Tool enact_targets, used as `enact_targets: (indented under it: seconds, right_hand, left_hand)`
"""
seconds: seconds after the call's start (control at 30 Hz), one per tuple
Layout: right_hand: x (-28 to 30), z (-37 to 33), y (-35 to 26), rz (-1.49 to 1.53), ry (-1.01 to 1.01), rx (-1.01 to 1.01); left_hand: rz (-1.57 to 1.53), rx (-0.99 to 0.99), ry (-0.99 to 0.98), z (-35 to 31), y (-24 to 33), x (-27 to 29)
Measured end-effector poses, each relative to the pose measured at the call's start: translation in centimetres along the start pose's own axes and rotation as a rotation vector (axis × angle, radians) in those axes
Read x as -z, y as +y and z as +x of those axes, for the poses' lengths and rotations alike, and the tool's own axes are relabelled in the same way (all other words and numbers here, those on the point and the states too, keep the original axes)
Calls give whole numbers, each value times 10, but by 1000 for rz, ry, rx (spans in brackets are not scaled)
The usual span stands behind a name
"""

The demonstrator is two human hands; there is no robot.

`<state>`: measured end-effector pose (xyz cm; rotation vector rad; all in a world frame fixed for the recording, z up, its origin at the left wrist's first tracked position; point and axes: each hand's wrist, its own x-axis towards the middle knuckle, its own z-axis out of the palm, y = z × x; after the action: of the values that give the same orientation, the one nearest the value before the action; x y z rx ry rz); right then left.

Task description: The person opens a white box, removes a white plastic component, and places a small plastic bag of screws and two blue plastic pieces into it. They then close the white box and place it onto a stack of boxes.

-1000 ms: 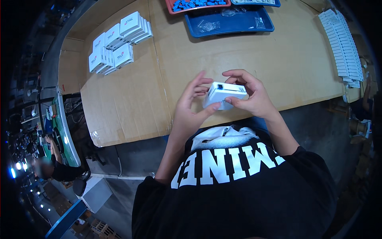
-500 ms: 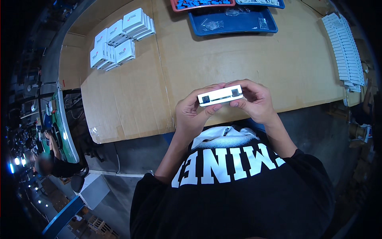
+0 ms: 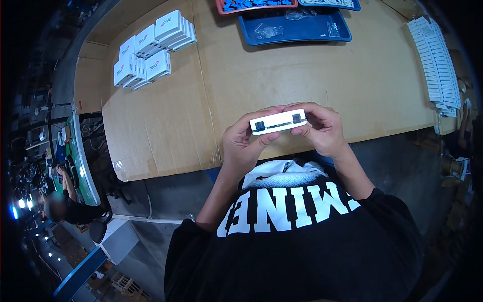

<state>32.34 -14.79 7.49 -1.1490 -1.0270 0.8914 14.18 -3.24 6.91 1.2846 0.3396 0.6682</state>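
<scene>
Both hands hold up a white rectangular plastic case (image 3: 278, 121) above the near edge of the cardboard-covered table. Its narrow side faces me, with a dark square opening near each end and a slot between them. My left hand (image 3: 245, 141) grips the left end, thumb along the lower edge and fingers over the top. At the right end, my right hand (image 3: 324, 130) pinches it the same way, its thumb under the lower edge. The back of the case and most of the fingertips behind it are hidden.
Stacks of white cases (image 3: 146, 43) stand at the far left. A blue tray (image 3: 246, 35) with clear plastic bags lies at the back, beside a red tray (image 3: 220, 7) of blue parts. Long rows of white pieces (image 3: 433, 65) line the right edge. Another person (image 3: 75, 209) sits far left.
The case and both hands have stayed almost in place, with only a very slight shift. At the far right, another person's arm has come up.
</scene>
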Motion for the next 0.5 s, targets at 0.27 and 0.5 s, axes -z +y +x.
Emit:
enact_targets:
  seconds: [0.27,0.5]
  right_hand:
    - [-2,-1,2,10,23,21]
    - [0,1,4,84,5,-25]
  left_hand:
    - [-14,40,18,1,1,-2]
    - [61,-19,-12,3,-3,2]
